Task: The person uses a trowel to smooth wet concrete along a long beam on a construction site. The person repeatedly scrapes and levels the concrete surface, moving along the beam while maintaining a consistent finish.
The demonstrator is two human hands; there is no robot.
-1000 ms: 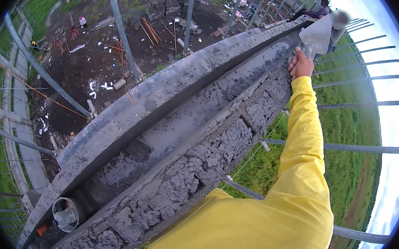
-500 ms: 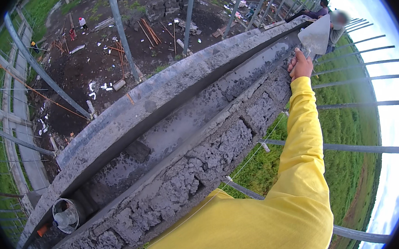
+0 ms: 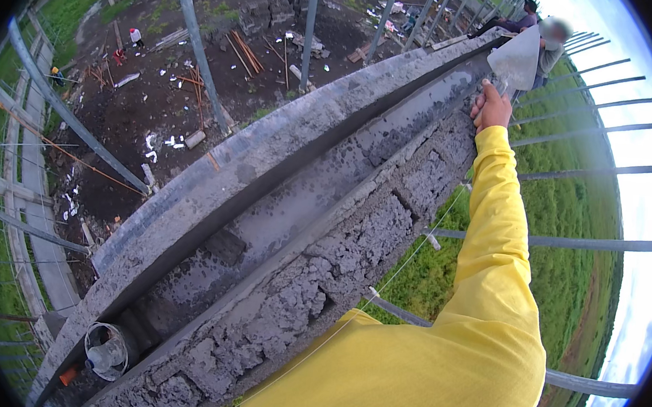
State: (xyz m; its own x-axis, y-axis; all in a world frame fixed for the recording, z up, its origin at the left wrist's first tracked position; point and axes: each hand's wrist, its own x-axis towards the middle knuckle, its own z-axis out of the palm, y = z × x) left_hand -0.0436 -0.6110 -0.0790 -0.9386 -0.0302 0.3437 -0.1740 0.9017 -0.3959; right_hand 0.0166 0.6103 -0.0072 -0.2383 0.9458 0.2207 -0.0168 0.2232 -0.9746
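My right hand, at the end of a stretched-out yellow sleeve, is closed round the handle of a trowel. The grey blade points up and away, beyond the far part of the wall. Beside and below the hand runs a block wall top spread with rough, lumpy mortar, with gaps showing between the patches. A thin string stretches along the wall's outer side. My left hand is out of view.
A grey concrete channel runs left of the mortar; a bucket holding a clear bottle stands at its near end. Metal poles jut out on both sides. Two people are at the far end. Debris-strewn ground lies far below.
The picture has shifted very slightly. My right hand and the trowel keep practically the same place and pose.
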